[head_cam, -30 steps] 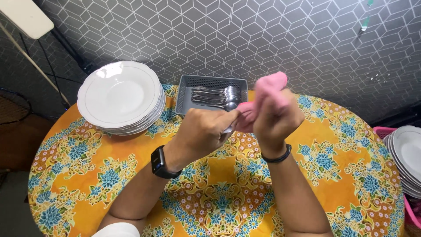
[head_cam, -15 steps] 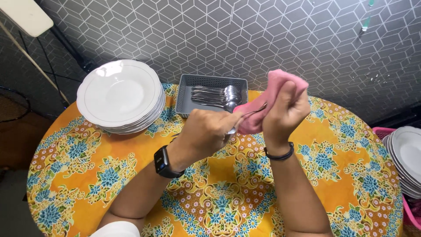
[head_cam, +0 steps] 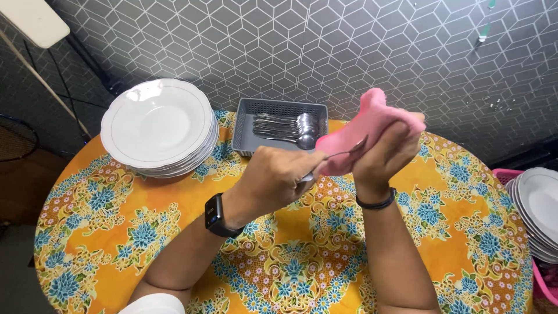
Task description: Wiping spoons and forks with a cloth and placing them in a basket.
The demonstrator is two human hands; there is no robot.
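My left hand (head_cam: pixel 278 177) is closed around one end of a metal spoon (head_cam: pixel 343 153), a black watch on its wrist. The spoon's other end lies inside a pink cloth (head_cam: pixel 365 127) that my right hand (head_cam: pixel 385 156) grips and wraps about it. Both hands hover above the round table (head_cam: pixel 110 232) with its orange and blue flowered cover. Just behind them stands a grey plastic basket (head_cam: pixel 247 125) holding several metal spoons (head_cam: pixel 290 128).
A stack of white deep plates (head_cam: pixel 158 127) sits at the table's back left. Another stack of white plates (head_cam: pixel 537 206) rests in a pink basket (head_cam: pixel 543 279) off the right edge. A grey patterned wall rises right behind the table.
My right hand with the pink cloth has slid up and to the right along the spoon, baring more of the metal. My left hand has stayed almost in place.
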